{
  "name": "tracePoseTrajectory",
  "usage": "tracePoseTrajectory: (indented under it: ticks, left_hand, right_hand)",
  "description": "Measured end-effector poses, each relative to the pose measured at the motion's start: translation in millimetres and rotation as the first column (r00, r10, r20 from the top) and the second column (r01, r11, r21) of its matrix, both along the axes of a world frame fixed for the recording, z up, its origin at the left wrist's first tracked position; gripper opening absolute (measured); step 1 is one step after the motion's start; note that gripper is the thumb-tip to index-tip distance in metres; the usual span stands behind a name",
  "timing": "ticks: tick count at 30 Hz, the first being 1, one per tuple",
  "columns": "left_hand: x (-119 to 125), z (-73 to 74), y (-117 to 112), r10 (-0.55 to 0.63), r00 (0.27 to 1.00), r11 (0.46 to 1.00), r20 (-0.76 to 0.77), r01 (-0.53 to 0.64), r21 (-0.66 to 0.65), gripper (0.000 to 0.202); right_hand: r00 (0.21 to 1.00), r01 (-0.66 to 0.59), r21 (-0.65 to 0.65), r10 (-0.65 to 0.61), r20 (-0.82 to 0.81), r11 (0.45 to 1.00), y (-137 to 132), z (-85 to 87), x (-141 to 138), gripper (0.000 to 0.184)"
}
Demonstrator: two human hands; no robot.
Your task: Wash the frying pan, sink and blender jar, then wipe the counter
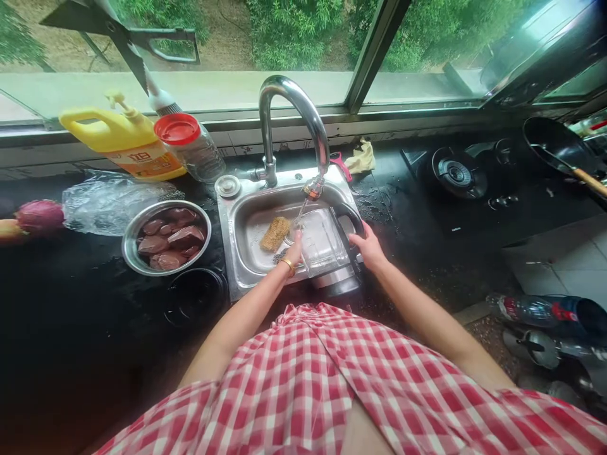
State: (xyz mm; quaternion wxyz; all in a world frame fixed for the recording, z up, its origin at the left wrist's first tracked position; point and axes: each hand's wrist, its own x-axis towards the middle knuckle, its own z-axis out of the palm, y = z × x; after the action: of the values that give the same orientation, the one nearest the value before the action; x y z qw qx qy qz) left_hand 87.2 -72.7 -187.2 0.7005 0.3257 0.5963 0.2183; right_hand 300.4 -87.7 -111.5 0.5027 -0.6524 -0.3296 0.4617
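Observation:
A clear blender jar [325,237] with a black handle and a silver and black base lies tilted over the sink [239,253]. My right hand [371,248] is closed round its handle. At the open end, my left hand [294,248], with a gold bangle at the wrist, grips the jar's rim; some of its fingers are hidden. Water runs from the faucet [313,136] toward the jar's mouth. A brown loofah-like scrubber [275,234] rests in the basin, just left of my left hand. Behind that hand a dark mesh, perhaps the drain strainer, partly shows.
Left of the sink stand a metal bowl [126,243] of dark red meat pieces, a black round lid-like thing [196,297], a plastic bag [104,202], a yellow detergent bottle [123,139] and a red-lidded jar [190,145]. A gas burner [455,174] and wok [554,139] are right.

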Motion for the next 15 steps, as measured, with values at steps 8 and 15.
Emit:
tracePoseTrajectory:
  ticks: [8,15]
  left_hand:
    - [-37.3,-40.9,35.2,-0.151,0.933,0.945,-0.327,0.233,0.230,0.036]
    - [-39.6,-82.4,37.1,-0.272,0.807,0.920,-0.524,0.377,0.102,0.034]
  right_hand:
    - [0.982,0.180,0.026,-0.181,0.057,0.983,-22.0,-14.9,4.2,0.067]
    - [0.974,0.225,-0.032,-0.224,0.041,0.974,-12.9,-15.9,4.1,0.062]
